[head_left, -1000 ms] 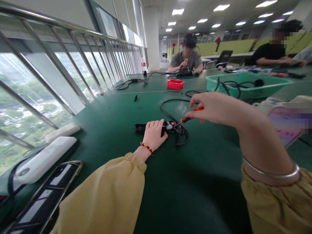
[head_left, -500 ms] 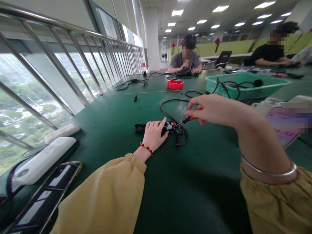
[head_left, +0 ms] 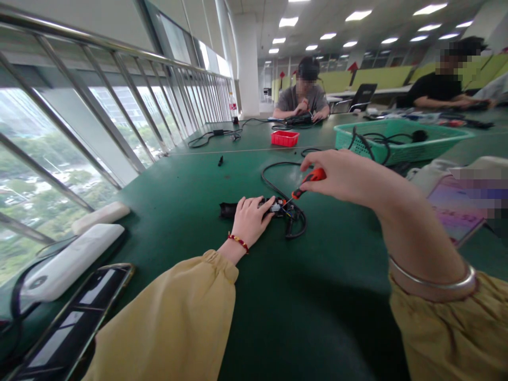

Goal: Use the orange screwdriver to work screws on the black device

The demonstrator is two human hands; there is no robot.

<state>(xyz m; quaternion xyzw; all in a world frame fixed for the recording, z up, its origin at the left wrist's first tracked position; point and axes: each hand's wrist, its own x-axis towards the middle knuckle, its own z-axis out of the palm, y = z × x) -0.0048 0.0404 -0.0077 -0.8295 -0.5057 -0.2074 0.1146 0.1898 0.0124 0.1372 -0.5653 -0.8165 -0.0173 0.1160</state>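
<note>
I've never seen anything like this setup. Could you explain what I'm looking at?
There's no machine here: each grip is a person's bare hand. The pictures come from a camera on that person's head, looking forward and down.

The left grip is curled over a black device lying on a green table; small inner parts and wires show at one end. The right grip holds an orange-red and black screwdriver, its shaft pointing at those parts. Whether the tip touches them is too small to tell.

Also on the table are a phone, a small red tray and a teal basket. Across the table sits another person.
</note>
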